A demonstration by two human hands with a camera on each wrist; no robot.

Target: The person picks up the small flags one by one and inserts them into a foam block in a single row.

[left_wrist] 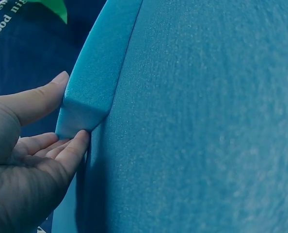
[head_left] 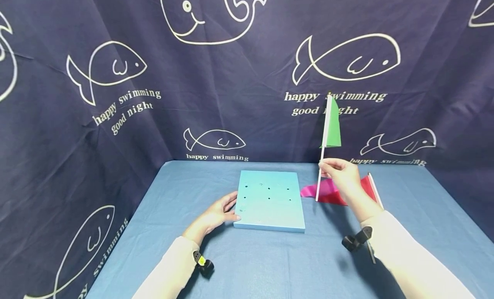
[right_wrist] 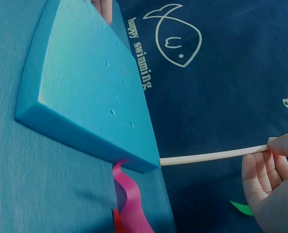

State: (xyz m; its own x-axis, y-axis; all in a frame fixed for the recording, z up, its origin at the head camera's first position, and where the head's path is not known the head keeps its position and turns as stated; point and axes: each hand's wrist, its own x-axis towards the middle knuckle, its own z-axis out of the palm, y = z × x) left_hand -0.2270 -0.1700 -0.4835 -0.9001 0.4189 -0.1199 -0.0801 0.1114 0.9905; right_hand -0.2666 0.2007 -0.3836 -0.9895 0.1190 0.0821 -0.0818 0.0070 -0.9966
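A blue foam board [head_left: 270,213] with two rows of small holes lies flat on the cloth-covered table. My left hand [head_left: 219,211] holds its left edge, the thumb on top near the front corner and the fingers [left_wrist: 73,150] along the side. To the right of the board, my right hand [head_left: 341,172] pinches the white stick of a green flag [head_left: 334,123] between thumb and fingers. The flag stands nearly upright, with its cloth at the top. In the right wrist view the bare lower end of the stick [right_wrist: 202,158] overlaps the board's far corner.
A red flag [head_left: 368,187] and a magenta flag [head_left: 320,188] lie on the table under and beside my right forearm. The blue tablecloth [head_left: 185,183] spreads around the board. A dark curtain [head_left: 247,97] with white fish drawings hangs behind and at the sides.
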